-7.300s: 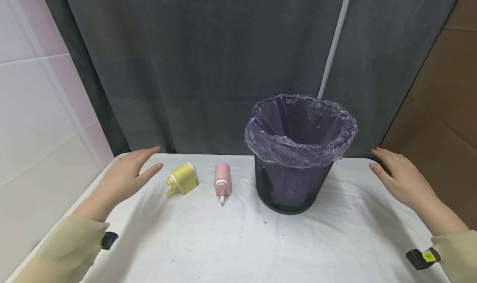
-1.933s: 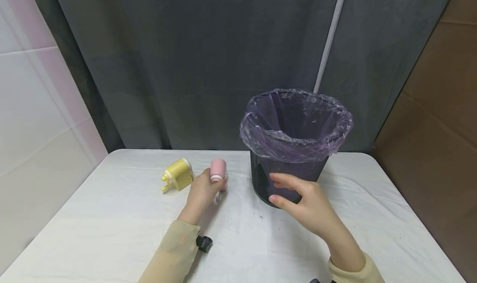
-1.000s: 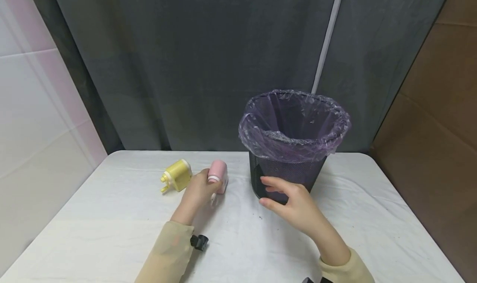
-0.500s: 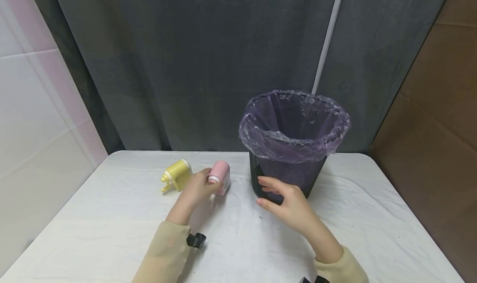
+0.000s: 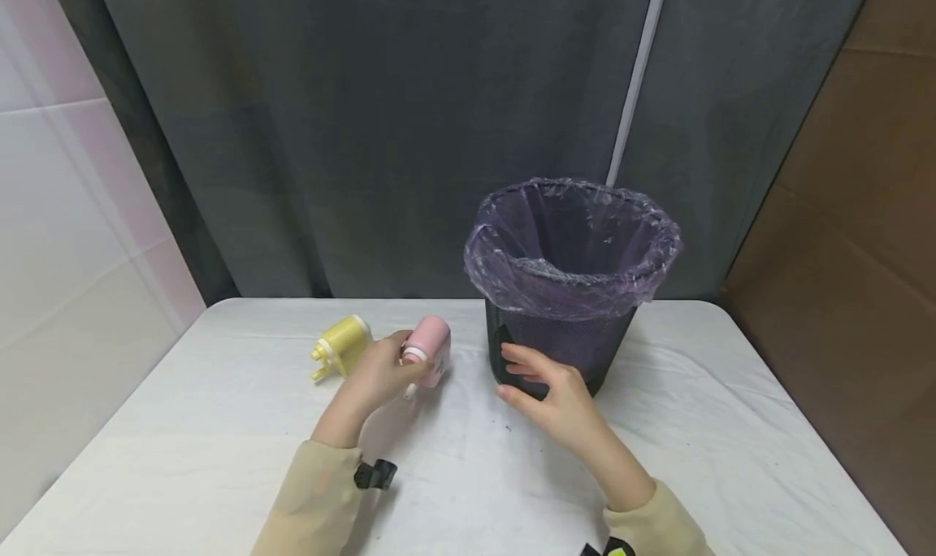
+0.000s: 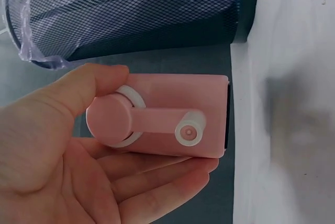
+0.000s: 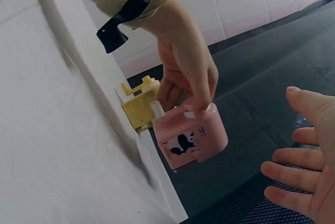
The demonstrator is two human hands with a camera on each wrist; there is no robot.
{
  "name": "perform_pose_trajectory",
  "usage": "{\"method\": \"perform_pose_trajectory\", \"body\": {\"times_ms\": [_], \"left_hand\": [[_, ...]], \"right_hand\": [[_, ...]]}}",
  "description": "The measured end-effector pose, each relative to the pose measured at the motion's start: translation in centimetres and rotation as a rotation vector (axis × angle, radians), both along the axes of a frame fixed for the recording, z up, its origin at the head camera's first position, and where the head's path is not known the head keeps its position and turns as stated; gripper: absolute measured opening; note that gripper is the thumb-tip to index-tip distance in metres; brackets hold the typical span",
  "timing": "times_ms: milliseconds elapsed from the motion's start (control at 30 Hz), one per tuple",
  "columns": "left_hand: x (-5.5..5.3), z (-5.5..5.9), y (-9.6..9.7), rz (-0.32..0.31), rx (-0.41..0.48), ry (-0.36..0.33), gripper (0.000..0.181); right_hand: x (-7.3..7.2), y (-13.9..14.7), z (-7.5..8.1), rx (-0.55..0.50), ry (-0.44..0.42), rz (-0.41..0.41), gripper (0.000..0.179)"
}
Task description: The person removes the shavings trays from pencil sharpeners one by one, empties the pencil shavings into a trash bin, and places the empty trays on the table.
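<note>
My left hand grips a pink crank pencil sharpener by its crank end, thumb on one side and fingers on the other. In the left wrist view the white-tipped crank handle of the sharpener faces the camera. A panda picture shows on the side of the sharpener in the right wrist view. Just left of that hand, a yellow crank pencil sharpener lies on the table, partly hidden by the fingers. My right hand hovers before the bin, fingers spread and loosely bent, holding nothing.
A black mesh waste bin lined with a purple plastic bag stands right of centre at the back of the white-covered table. Behind hangs a dark grey curtain. A brown panel stands on the right.
Both hands came in from the sides, and the left took hold of the pink pencil sharpener. Over the last second it has turned that sharpener slightly, while the right hand drifted a little left.
</note>
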State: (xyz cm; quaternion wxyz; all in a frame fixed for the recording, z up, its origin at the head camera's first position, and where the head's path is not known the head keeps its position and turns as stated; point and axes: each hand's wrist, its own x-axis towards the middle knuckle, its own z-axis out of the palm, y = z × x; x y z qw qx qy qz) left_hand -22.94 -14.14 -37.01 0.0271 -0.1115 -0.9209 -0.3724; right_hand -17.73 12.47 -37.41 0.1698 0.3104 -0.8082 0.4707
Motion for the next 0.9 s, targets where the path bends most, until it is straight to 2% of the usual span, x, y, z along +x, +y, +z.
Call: {"method": "perform_pose_trajectory", "body": {"times_ms": [233,467,900], "left_hand": [[0.4,0.4,-0.3,-0.05,-0.014,0.026,0.055],[0.6,0.8,-0.7,-0.095,-0.023,0.002,0.054],[1.2,1.3,-0.4,-0.192,-0.059,0.023,0.049]], "right_hand": [[-0.4,-0.4,-0.9,-0.001,-0.043,-0.01,0.049],[-0.8,-0.7,-1.8,0.006,-0.068,-0.03,0.048],[-1.0,-0.9,-2.9,0.017,-0.142,-0.014,0.053]]}}
